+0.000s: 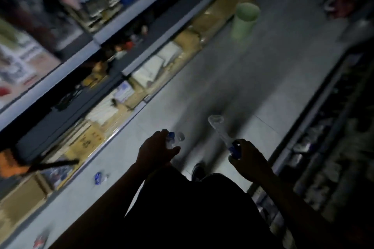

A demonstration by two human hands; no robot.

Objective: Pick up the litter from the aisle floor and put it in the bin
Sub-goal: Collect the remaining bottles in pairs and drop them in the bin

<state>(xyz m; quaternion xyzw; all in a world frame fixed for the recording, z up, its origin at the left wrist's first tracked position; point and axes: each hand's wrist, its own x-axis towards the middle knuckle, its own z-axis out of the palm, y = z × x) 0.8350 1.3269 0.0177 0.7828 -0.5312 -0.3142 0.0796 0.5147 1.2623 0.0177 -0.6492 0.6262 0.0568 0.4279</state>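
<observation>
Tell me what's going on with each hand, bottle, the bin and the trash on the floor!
left hand: holds a crumpled bottle
right hand: grips a clear bottle, sticking upward
green bin: upright, open, farther down the aisle
blue litter: on the floor by the shelf
red litter: on the floor, blurred

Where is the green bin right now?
In the head view the green bin stands upright on the aisle floor, far ahead, upper centre-right, beside the left shelving's bottom row.
</observation>
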